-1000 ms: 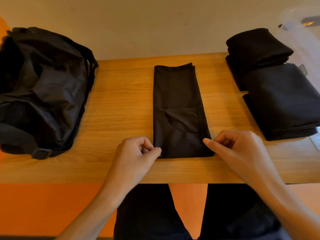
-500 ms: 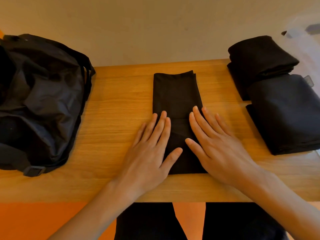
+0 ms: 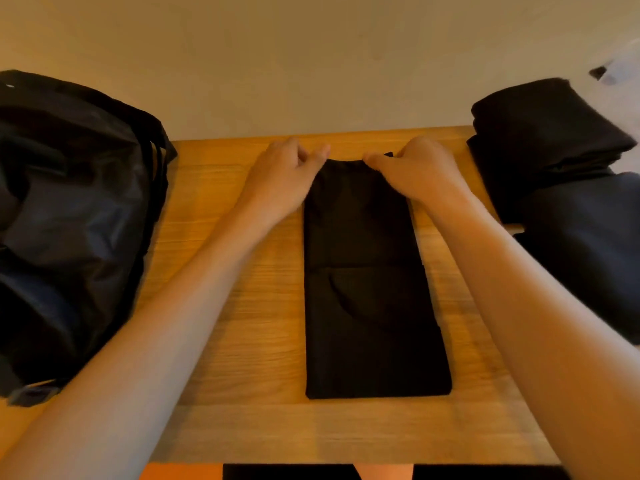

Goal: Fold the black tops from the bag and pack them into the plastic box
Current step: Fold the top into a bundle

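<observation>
Black top (image 3: 367,289), folded into a long narrow strip, lies down the centre of the frame on the wooden table (image 3: 242,341), and both hands are up at its far edge, set apart: the left hand (image 3: 280,178) pinches the far-left corner, the right hand (image 3: 415,174) the far-right, fingers curled on the cloth. For a clean fold, the smart play looks to be lifting both corners together, keeping that edge taut and laying it squarely on the near hem, matching the folded tops (image 3: 547,140) at right, opposite the bag (image 3: 69,220).
</observation>
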